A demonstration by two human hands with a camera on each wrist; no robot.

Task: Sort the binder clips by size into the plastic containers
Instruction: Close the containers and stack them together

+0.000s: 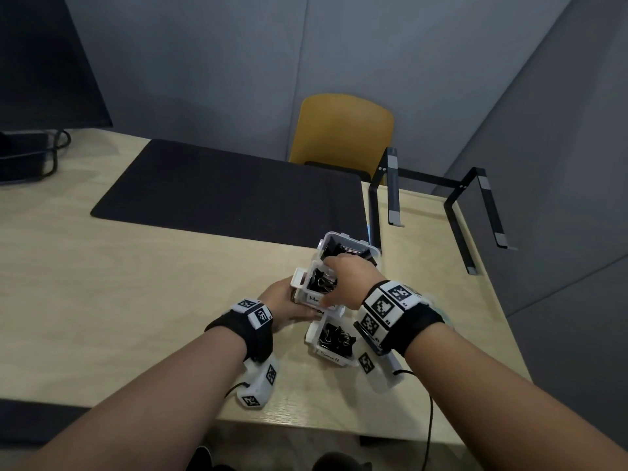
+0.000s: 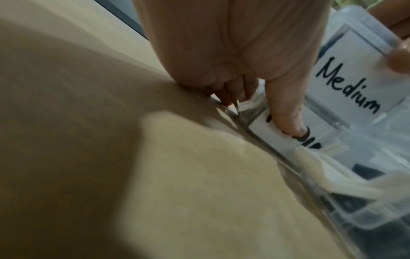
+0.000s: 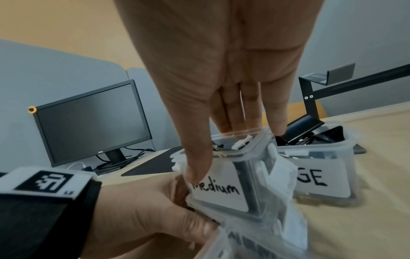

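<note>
Three clear plastic containers of black binder clips stand close together on the wooden table. The one labelled Small [image 1: 331,358] is nearest, Medium [image 1: 314,297] is in the middle, and the large one [image 1: 326,241] is farthest. My right hand [image 1: 339,280] grips the Medium container [image 3: 219,191], thumb on its label and fingers over the far rim. It sits above another clear labelled container [image 2: 261,128]. My left hand [image 1: 282,300] holds that lower container, its thumb pressing the label, whose wording is hidden. Large clips [image 3: 306,129] fill the far box [image 3: 317,178].
A black desk mat [image 1: 231,188] lies behind the containers, and a black metal stand [image 1: 475,198] is at the right. A dark monitor [image 1: 40,62] with cables stands at the far left. A yellow chair [image 1: 339,130] is beyond the table, whose front edge is close to me.
</note>
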